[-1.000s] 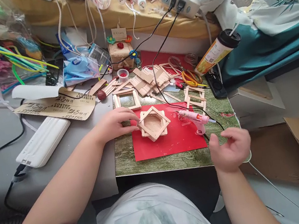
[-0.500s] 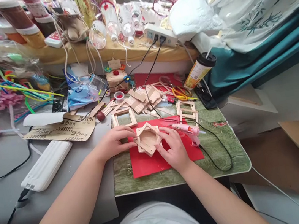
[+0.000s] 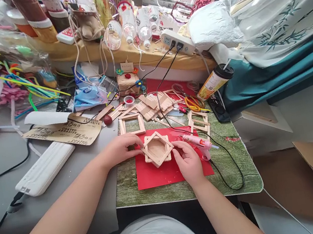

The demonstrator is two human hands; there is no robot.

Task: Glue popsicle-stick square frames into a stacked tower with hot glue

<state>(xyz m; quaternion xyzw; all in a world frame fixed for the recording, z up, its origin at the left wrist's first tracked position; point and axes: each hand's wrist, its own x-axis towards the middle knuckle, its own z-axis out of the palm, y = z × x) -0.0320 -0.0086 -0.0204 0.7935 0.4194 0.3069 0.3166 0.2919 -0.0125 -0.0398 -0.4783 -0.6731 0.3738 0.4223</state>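
A square frame of wooden craft sticks point(image 3: 166, 156) lies turned like a diamond on top of a low craft-stick box point(image 3: 148, 159). My left hand point(image 3: 124, 150) pinches the frame's left corner between thumb and fingers. At the opposite corner, my right hand point(image 3: 189, 163) grips with its thumb and forefinger. The box rests on a sheet of red paper point(image 3: 155, 179), and its solid wooden floor shows through the frame's opening. A pink glue gun point(image 3: 198, 141) lies just right of my right hand.
Behind my hands are another square stick frame point(image 3: 122, 128), a ladder-like stick frame point(image 3: 199, 122) and a pile of craft sticks point(image 3: 150, 104). Black cords cross the green mat point(image 3: 226, 153). A drink cup point(image 3: 214, 82) leans at the back right; sandpaper point(image 3: 87, 134) lies left.
My right hand has drawn back slightly to the right, from over the frame's side to its right corner. The frame now sits more evenly as a diamond. The camera view has shifted a little.
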